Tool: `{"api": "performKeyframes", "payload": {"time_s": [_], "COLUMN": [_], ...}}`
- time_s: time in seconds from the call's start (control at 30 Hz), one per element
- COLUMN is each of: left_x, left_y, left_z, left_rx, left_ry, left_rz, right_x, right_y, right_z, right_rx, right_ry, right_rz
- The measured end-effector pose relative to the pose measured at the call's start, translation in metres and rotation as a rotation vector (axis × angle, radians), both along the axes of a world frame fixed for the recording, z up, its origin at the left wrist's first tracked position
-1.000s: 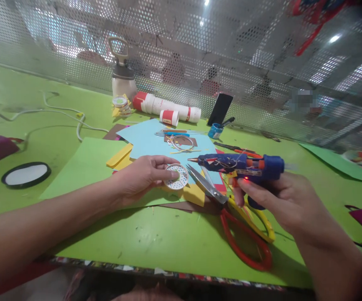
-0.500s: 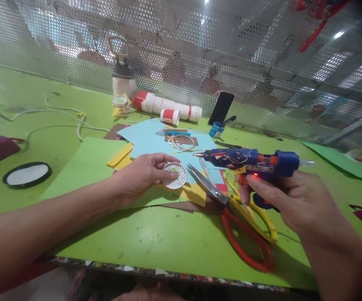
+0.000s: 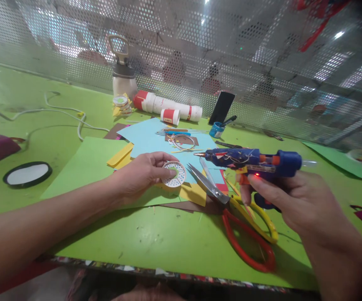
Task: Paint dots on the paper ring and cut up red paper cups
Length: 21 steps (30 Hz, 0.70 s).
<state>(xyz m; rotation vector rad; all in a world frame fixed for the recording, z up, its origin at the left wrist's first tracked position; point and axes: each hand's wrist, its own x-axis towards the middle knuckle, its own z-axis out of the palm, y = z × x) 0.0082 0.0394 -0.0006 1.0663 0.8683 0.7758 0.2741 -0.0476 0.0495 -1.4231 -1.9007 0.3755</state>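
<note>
My left hand (image 3: 151, 170) pinches a small round paper disc (image 3: 178, 179) by its left edge, thumb on top. The disc is white with coloured dots, dark dividing lines and a green centre. In my right hand (image 3: 289, 196) is a blue hot glue gun (image 3: 246, 158), its metal nozzle pointing left toward the disc but apart from it. A red light glows near its handle, and a clear glue stick (image 3: 309, 163) sticks out of the back. Below the gun lie large scissors (image 3: 214, 190) with one red and one yellow handle, blades parted slightly.
Blue paper (image 3: 143, 133), green paper (image 3: 83, 167) and yellow scraps cover the middle. Behind stand a bottle (image 3: 123, 83), a white-and-red paper tube (image 3: 168, 106), a phone (image 3: 222, 108) and a blue jar (image 3: 217, 130). A white cable (image 3: 82, 125) runs at left, near a black-rimmed oval (image 3: 27, 174).
The disc in my left hand has shifted very slightly up and left. The glue gun has moved a few pixels to the right; both grips are the same.
</note>
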Motion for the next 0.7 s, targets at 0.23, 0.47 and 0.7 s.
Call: {"api": "performKeyframes", "payload": {"time_s": [0.23, 0.47, 0.7], "left_x": [0.001, 0.001, 0.001], "left_y": [-0.001, -0.001, -0.001], "left_z": [0.002, 0.001, 0.000], "left_rx": [-0.031, -0.001, 0.050], "left_ry": [-0.014, 0.041, 0.081], "left_rz": [0.018, 0.010, -0.005], "right_x": [0.002, 0.012, 0.011], "right_y": [0.002, 0.007, 0.006], "right_z": [-0.002, -0.006, -0.005], "right_rx": [0.011, 0.002, 0.016], "right_ry": [0.016, 0.052, 0.056], "right_rz": [-0.011, -0.037, -0.036]}}
